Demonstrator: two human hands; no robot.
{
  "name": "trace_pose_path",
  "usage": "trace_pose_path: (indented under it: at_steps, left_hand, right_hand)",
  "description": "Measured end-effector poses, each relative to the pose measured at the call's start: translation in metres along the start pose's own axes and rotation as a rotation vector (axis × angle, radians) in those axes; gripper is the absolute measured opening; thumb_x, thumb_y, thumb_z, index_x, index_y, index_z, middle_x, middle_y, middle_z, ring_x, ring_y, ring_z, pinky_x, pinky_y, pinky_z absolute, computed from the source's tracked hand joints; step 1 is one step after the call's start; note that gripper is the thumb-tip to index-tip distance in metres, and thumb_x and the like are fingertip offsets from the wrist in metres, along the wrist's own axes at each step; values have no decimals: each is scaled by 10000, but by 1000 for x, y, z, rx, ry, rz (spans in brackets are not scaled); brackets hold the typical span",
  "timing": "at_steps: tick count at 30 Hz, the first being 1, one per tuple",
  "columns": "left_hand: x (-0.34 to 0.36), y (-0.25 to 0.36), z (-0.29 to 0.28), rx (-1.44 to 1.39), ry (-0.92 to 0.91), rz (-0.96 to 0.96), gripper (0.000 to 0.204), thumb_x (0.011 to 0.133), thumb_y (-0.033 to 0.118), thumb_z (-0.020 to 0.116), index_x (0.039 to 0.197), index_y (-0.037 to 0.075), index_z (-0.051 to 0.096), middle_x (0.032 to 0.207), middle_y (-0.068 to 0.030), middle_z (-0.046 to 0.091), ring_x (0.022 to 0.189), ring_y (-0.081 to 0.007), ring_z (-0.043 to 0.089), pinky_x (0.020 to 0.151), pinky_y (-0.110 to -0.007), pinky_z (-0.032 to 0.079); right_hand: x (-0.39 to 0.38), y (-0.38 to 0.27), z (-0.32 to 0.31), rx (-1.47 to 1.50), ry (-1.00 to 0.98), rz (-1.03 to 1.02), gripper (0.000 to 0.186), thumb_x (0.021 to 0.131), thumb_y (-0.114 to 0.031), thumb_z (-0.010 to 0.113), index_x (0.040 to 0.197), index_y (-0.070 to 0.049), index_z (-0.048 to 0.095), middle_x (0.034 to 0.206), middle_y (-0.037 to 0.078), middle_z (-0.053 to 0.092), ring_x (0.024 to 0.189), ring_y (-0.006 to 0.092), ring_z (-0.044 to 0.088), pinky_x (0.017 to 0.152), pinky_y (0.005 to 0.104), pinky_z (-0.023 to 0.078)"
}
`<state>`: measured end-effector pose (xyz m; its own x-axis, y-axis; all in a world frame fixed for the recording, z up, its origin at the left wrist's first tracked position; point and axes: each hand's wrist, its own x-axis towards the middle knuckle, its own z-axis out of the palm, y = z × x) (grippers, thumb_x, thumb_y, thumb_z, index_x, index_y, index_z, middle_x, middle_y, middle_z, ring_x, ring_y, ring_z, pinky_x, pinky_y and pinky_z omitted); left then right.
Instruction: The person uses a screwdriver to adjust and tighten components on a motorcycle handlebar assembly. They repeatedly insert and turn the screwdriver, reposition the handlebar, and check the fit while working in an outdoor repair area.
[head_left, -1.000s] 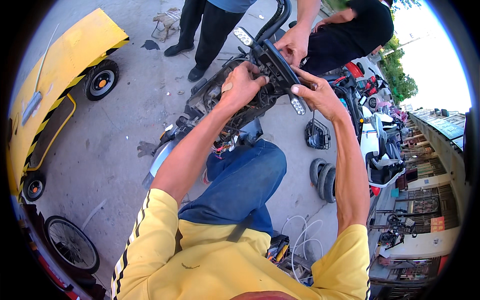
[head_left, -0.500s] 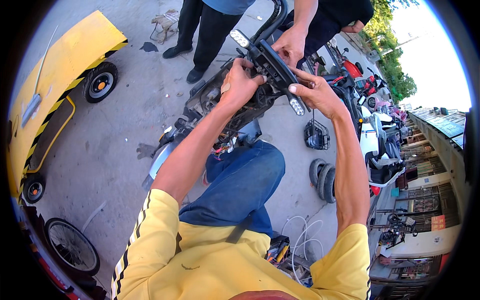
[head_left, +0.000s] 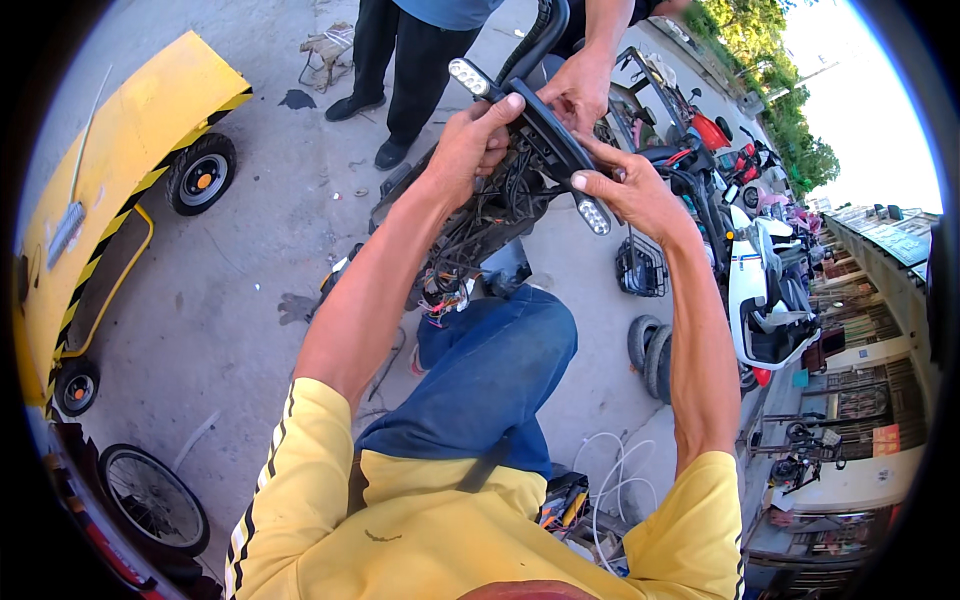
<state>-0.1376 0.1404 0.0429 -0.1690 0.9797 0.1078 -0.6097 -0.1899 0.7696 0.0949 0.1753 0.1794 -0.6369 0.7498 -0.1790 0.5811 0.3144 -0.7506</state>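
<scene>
Both arms stretched out in front: left hand (head_left: 470, 145) and right hand (head_left: 628, 190) each clamp the black light bar (head_left: 535, 130) (little lamps at both ends), held above the scooter's wiring (head_left: 480, 225).

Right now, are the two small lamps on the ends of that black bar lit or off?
Cannot tell. The two lamps on the black bar look pale white, but in bright daylight that may be only their lenses.
</scene>
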Motion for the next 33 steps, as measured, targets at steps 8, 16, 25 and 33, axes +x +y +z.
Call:
trace_pose_path:
  at_steps: [8, 16, 25, 33]
  left_hand:
    - [3, -1, 4, 26, 107, 80, 366, 1094, 443, 698, 1033, 94, 607, 732, 84, 404, 557, -31, 321, 497, -255, 209]
    - [8, 4, 12, 129, 165, 70, 296, 1144, 319, 618, 978, 83, 552, 721, 74, 394, 553, -40, 312, 498, -270, 215]
    - [11, 2, 5, 123, 100, 79, 338, 1140, 359, 610, 935, 96, 555, 709, 74, 406, 549, -43, 307, 507, -280, 212]
    - [11, 4, 8, 235, 164, 84, 359, 1121, 341, 619, 945, 29, 645, 758, 28, 522, 632, -77, 432, 571, -305, 346]
  right_hand:
    - [-4, -7, 4, -66, 20, 32, 795, 966, -330, 855, 1626, -29, 530, 1276, 77, 689, 1086, 139, 605, 980, 288, 493]
    - [-2, -4, 0, -58, -12, -4, 834, 979, -397, 837, 1632, 1, 504, 1279, 103, 669, 1093, 145, 597, 952, 297, 496]
    - [-10, -1, 21, -131, 97, -98, 843, 1009, -422, 798, 1651, 12, 464, 1291, 156, 688, 1096, 187, 629, 1005, 339, 509]
    - [-4, 2, 2, 39, -15, 69, 788, 1020, -416, 784, 1668, -82, 482, 844, 7, 586, 699, 83, 519, 629, 262, 417]
